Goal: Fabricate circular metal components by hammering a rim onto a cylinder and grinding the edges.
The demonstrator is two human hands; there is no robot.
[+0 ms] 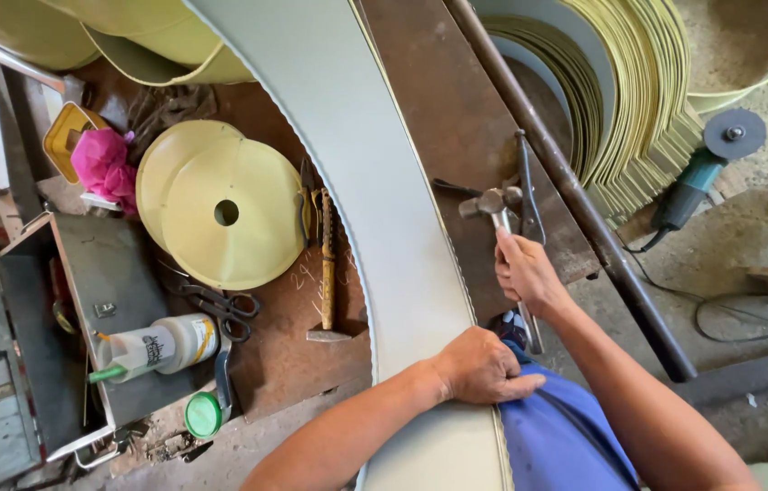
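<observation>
Curved metal sheet (375, 209) spans the bench (457, 118), running toward the viewer; judged thin, springy, sharp-edged, best held flat near the seam. Left hand (482, 368) presses palm-down on its right edge, gripping nothing. Right hand (522, 273) is closed around a hammer (493, 207) handle, head just beside the edge.

A rusty workbench (293, 355) carries a curved metal sheet (375, 182), yellow discs (220, 214) and scissors (220, 305).
</observation>
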